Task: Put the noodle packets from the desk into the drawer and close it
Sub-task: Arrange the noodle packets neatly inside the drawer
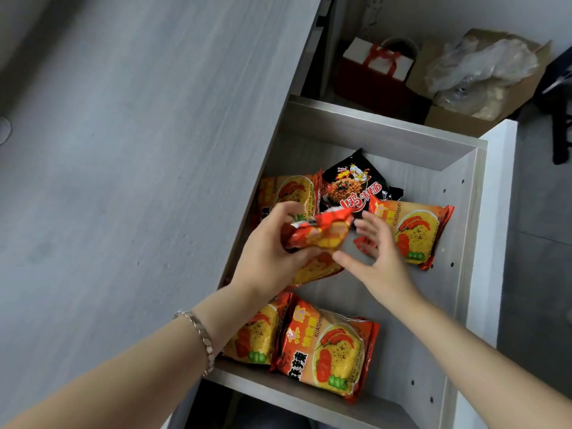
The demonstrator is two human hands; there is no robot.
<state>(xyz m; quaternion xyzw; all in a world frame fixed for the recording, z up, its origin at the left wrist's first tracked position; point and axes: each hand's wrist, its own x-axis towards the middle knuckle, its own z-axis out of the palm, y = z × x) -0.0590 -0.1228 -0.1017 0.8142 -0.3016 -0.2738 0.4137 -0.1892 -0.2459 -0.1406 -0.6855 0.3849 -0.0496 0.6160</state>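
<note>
The grey wooden drawer is pulled open beside the desk. Inside lie several orange noodle packets, one at the right, one near the front, and a black noodle packet toward the back. My left hand is over the drawer's middle, shut on a red-orange noodle packet held above the others. My right hand hovers just to the right of that packet, fingers spread, holding nothing. Part of another orange packet is hidden under my left hand.
The desk top shows only a round object at its left edge. Behind the drawer, on the floor, stand a red gift bag and a cardboard box with plastic wrapping. A dark chair part is at the far right.
</note>
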